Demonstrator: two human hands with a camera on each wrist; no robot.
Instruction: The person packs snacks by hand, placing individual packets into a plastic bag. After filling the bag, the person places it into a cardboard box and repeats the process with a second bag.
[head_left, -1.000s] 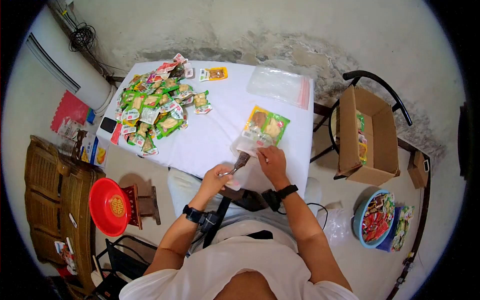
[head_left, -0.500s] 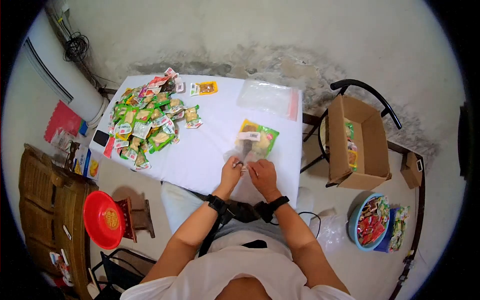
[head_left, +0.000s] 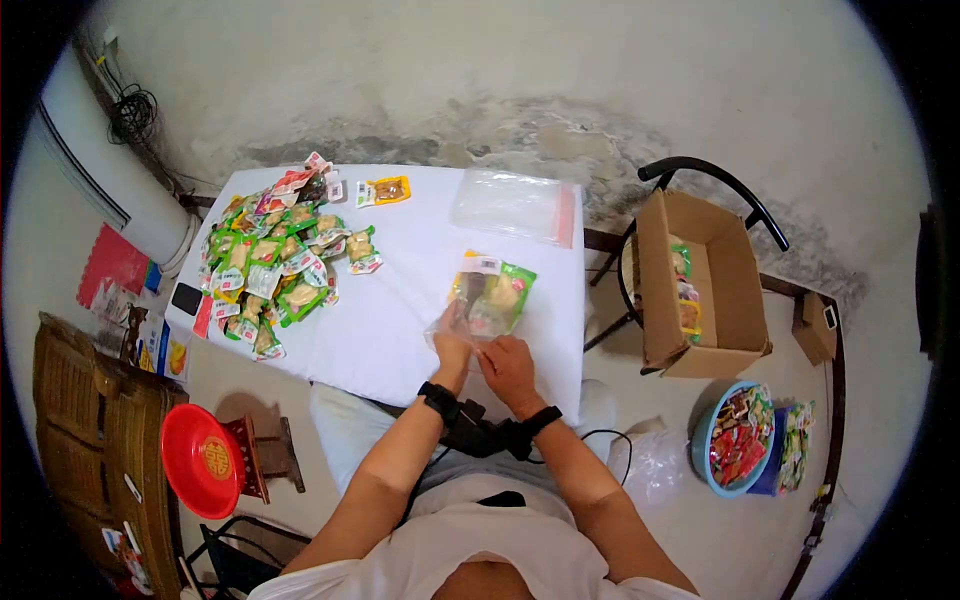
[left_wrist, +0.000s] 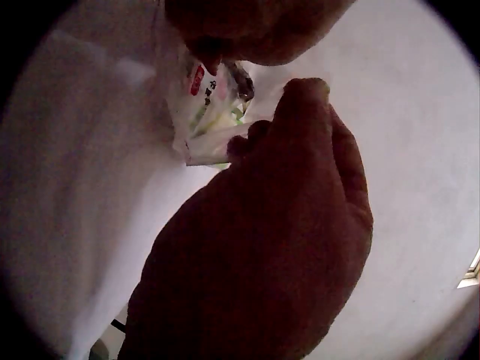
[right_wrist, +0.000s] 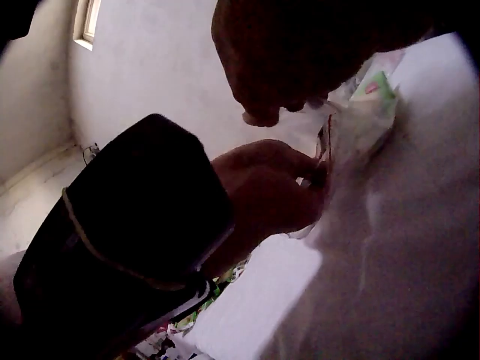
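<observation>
A clear plastic bag point(head_left: 490, 326) lies at the table's near edge, with a green-edged food packet point(head_left: 510, 292) and a yellow-edged one inside. My left hand point(head_left: 453, 340) reaches into its mouth, fingers under the plastic at the near end of a dark snack packet point(head_left: 472, 284) with a white label; the exact grip is blurred. My right hand point(head_left: 510, 372) pinches the bag's near edge with curled fingers. In the left wrist view the right hand point(left_wrist: 262, 217) is large in front, the left hand point(left_wrist: 255, 30) above. The right wrist view shows the left hand point(right_wrist: 266, 187) entering the bag.
A heap of food packets point(head_left: 265, 260) covers the table's left side, beside a phone point(head_left: 186, 298). One yellow packet point(head_left: 384, 191) lies apart at the back. Flat clear bags point(head_left: 510, 205) lie back right. A cardboard box point(head_left: 735, 250) stands on a chair; a blue basin point(head_left: 705, 450) holds more packets.
One second ago my left hand held the dark snack packet outside the bag. It has since slid into the bag and farther forward, left hand following; the right hand stays at the bag's edge.
</observation>
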